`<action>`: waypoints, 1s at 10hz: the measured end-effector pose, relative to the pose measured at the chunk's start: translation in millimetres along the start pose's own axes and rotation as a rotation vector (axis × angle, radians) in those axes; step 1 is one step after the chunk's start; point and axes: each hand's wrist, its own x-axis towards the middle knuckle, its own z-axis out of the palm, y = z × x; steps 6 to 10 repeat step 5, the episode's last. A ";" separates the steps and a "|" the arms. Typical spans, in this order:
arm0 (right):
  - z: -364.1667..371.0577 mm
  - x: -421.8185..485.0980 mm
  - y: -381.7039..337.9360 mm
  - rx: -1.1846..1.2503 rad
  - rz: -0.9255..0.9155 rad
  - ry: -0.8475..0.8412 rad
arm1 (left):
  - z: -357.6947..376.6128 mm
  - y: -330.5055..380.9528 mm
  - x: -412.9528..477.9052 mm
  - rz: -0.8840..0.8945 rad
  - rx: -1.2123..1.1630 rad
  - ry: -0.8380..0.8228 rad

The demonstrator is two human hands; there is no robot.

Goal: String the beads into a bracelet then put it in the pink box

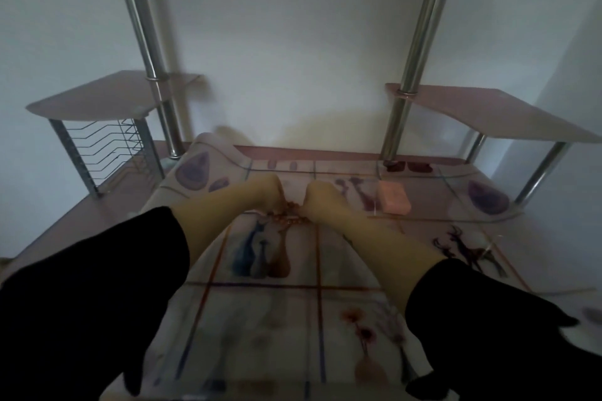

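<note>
1. Nearest you, your two black sleeves (pixel 97 286) come in from the bottom corners. Both forearms run forward over the patterned tablecloth (pixel 260 319) and meet near the middle of the table (pixel 65 231).
2. Past the wrists, your left hand (pixel 265 192) and right hand (pixel 321 197) sit close together, knuckles up and fingers curled inward. Each seems to pinch one end of the strand. The fingertips are turned away from the camera, so the grip itself is a judgement.
3. Between and just below the hands hang the reddish-brown beads (pixel 288 218), drooping onto the cloth. Holding both ends close and low likely keeps the line slack enough to thread or knot, and lets the cloth catch any bead that slips off.
4. Whether you are adding a bead or tying off cannot be told, because the picture is dim and soft there.
5. Off to your right and a little farther on lies the pink box (pixel 393 202), flat on the cloth, near your right hand but not touching it. Whether its lid is on is unclear. It is probably set there for a short carry once the bracelet is closed.
6. Farther back stand a wire rack (pixel 104 146) at left, two chrome posts (pixel 413 58) bearing small shelves (pixel 488 114), and the pale wall (pixel 293 42).
</note>
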 end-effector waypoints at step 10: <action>-103.6 12.2 -12.7 0.600 0.104 0.033 | -67.4 40.3 -15.0 0.247 -0.455 0.220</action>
